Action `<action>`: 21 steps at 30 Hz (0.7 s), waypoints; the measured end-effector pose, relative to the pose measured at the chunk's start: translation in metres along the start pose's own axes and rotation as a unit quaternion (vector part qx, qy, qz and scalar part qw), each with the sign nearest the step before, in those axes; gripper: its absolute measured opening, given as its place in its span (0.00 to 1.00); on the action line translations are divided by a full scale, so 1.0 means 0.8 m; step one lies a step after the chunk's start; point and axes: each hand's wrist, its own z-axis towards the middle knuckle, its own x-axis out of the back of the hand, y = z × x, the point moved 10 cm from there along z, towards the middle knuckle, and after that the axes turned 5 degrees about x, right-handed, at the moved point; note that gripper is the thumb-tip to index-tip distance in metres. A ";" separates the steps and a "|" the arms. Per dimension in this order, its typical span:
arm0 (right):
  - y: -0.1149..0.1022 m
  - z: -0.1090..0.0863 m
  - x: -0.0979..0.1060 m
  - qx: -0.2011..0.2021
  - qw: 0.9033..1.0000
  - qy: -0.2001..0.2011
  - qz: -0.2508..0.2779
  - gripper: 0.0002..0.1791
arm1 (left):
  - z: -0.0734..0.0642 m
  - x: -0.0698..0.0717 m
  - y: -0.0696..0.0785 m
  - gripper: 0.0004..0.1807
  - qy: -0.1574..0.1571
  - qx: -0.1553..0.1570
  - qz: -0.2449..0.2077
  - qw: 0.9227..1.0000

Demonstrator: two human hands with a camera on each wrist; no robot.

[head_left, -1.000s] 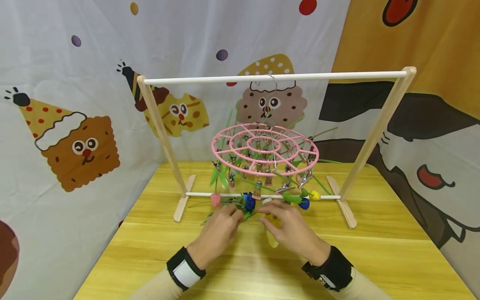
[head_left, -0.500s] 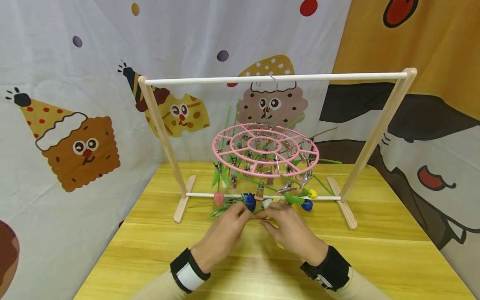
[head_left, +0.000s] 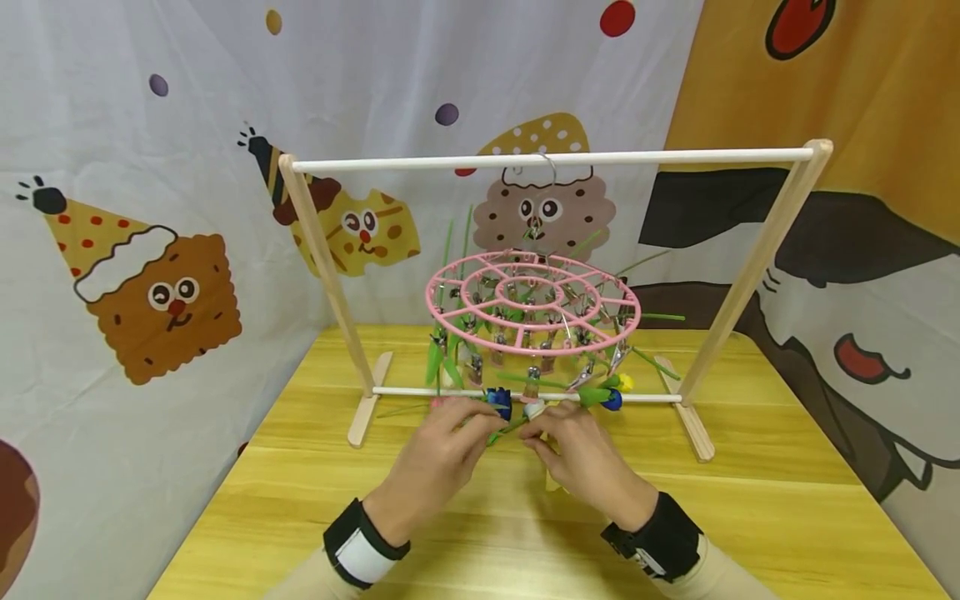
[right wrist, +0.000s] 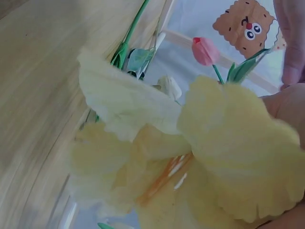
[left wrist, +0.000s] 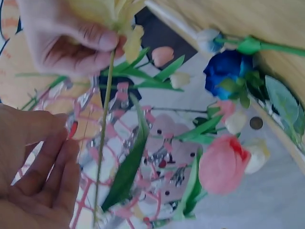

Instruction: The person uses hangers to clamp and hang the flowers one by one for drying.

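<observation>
My right hand (head_left: 588, 458) pinches the thin stem of a yellow artificial flower (right wrist: 238, 157) just under its blossom. Wide ruffled petals fill the right wrist view. In the left wrist view the stem (left wrist: 106, 114) runs past my left hand (left wrist: 33, 167), apart from its fingers. Those fingers are loosely curved, thumb tip close to index fingertip, with nothing visible between them. Beyond both hands hangs a pink round clip hanger (head_left: 532, 350) with metal clips and several artificial flowers. A blue rose (head_left: 500, 403) and a pink tulip (left wrist: 224, 164) are near the left hand.
The hanger hooks onto the white top bar (head_left: 420, 163) of a wooden rack (head_left: 757, 267). Its lower white bar (head_left: 645, 398) lies just beyond the hands. More flowers, among them a blue bud (head_left: 612, 400), hang at the right. A patterned curtain (head_left: 375, 75) stands behind the table (head_left: 787, 517).
My left hand moves right toward the right hand, then back left, away from it. The right hand stays nearly in place with the yellow flower. The hanger turns slightly.
</observation>
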 end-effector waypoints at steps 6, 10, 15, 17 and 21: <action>0.003 0.001 0.007 -0.003 1.000 0.004 0.017 0.13 | -0.002 0.030 -0.036 0.24 0.060 0.090 -0.093 0.990; 0.003 0.001 0.011 -0.005 0.999 0.013 0.030 0.13 | -0.009 0.028 -0.060 0.24 0.057 0.175 -0.180 0.966; 0.003 0.002 0.018 -0.003 0.998 0.033 0.054 0.11 | -0.016 0.012 -0.075 0.19 0.046 0.248 -0.296 0.921; 0.004 0.003 0.020 -0.005 0.997 0.039 0.063 0.11 | -0.018 0.007 -0.077 0.17 0.050 0.266 -0.324 0.906; 0.004 0.002 0.023 -0.010 0.996 0.047 0.068 0.11 | -0.020 0.001 -0.074 0.12 0.055 0.268 -0.336 0.902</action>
